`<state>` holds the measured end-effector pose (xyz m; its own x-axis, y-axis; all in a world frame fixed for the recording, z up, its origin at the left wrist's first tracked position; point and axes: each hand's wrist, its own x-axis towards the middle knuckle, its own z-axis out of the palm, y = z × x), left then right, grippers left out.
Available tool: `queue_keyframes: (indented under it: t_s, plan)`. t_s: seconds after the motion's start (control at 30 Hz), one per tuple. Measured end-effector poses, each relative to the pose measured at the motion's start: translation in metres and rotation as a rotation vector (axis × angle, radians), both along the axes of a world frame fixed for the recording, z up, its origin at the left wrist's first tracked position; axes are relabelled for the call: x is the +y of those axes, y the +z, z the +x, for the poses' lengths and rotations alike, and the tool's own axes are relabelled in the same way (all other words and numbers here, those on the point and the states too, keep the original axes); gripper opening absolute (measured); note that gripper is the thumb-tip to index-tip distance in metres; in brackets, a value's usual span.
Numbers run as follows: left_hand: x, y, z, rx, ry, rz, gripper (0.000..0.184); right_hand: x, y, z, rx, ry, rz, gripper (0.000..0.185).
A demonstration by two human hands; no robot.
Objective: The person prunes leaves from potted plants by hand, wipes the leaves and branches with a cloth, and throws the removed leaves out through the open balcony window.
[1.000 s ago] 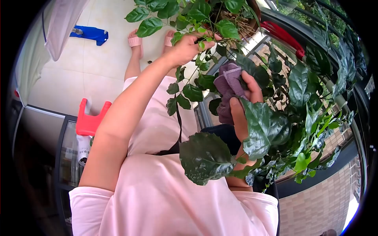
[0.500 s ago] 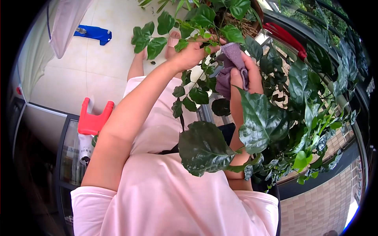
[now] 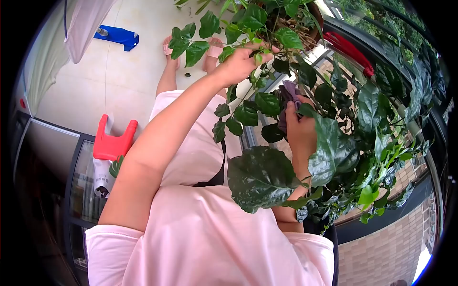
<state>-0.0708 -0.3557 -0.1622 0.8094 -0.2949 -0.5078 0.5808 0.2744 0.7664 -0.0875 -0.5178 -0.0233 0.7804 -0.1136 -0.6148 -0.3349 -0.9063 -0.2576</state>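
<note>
A leafy green plant spreads from a pot at the top right and hangs down past the railing. My left hand is among its upper stems, fingers closed round a thin stem near small bright leaves. Lower and to the right, my right hand grips a crumpled purple cloth, thumb on top. Leaves cover part of that hand and its wrist. The cloth lies close to dark hanging leaves.
A red plastic object stands at the left beside a dark glass-sided cabinet. On the tiled floor lies a blue object. A red folded item hangs by the window railing. Pale curtains hang upper left.
My right hand and the cloth first rose toward my left hand, then moved down and away from it. My left hand has shifted slightly right, still at the stems.
</note>
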Motion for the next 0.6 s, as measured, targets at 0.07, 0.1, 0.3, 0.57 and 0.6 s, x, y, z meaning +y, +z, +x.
queue_keyframes:
  t_s: [0.07, 0.1, 0.3, 0.57, 0.6]
  plan:
    - [-0.001, -0.001, 0.001, 0.017, 0.043, -0.034, 0.027, 0.004, 0.007, 0.000, 0.007, 0.015, -0.057, 0.026]
    - [-0.001, -0.001, 0.001, 0.040, 0.016, -0.025, 0.026, 0.004, 0.006, -0.001, 0.029, -0.042, -0.015, 0.026]
    - [-0.002, 0.009, 0.002, -0.053, -0.039, 0.046, 0.029, 0.011, 0.004, 0.003, 0.100, -0.392, 0.502, 0.029]
    - [-0.015, -0.009, -0.013, 0.186, -0.069, -0.178, 0.032, 0.035, -0.002, 0.036, 0.039, 0.142, -0.125, 0.034]
    - [-0.018, -0.014, -0.014, 0.073, -0.102, -0.048, 0.033, 0.025, -0.022, 0.030, -0.110, 0.131, -0.002, 0.032]
